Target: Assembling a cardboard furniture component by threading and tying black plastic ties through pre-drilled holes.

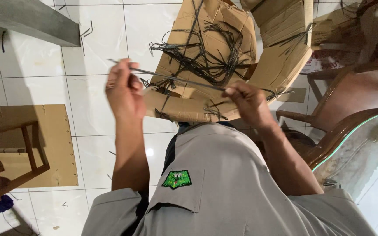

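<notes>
Closest to me is my own grey shirt (224, 183) with its green pocket patch (176, 179), and it blocks my lap and whatever sits right under my hands. Up from there, my left hand (123, 89) is pinched shut on one end of a thin dark strip (176, 78), thumb and fingers pressed together on it. My right hand (248, 102) is closed on the other end, so the strip runs taut and nearly level between the two hands, a little higher on the left. Held at both ends like this, it stays straight and clear of the rest, I'd say.

Just beyond my hands is a flattened cardboard box (206, 65), and on it lies a loose tangle of dark strips (206, 54), all crossing each other; I cannot count them. More cardboard (281, 26) leans past my right hand, cut off by the top edge. Right of that hand there's a wooden chair (351, 96) and a glass-topped desk (355, 153), only partly in view. Left of my left hand, a flat board (53, 144) lies on the white tiled floor (92, 52), with a wooden frame (14, 153) over it, half out of view.
</notes>
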